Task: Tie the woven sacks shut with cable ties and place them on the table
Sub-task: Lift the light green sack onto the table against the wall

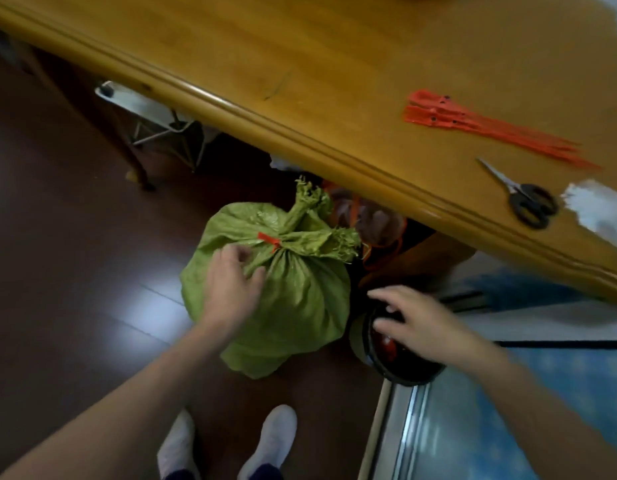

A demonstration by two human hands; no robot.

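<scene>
A full green woven sack point(300, 292) stands on the dark floor just below the table edge, its neck cinched by a red cable tie point(269, 240). My left hand point(231, 282) lies on the sack's upper left side, thumb and fingers curling into the fabric below the tie. My right hand point(414, 317) hovers to the right of the sack with fingers spread, holding nothing, above a dark round container point(404, 368). A bundle of red cable ties point(473, 124) lies on the wooden table point(300, 64). Behind the sack, a brownish bag with orange ties point(376, 223) sits under the table.
Black-handled scissors point(523, 199) lie on the table near its front edge, with something white point(598, 206) beside them. A folding stand point(154, 123) and a table leg point(134, 164) are under the table at left. A blue mat point(542, 393) lies at right. My white shoes point(227, 445) stand below.
</scene>
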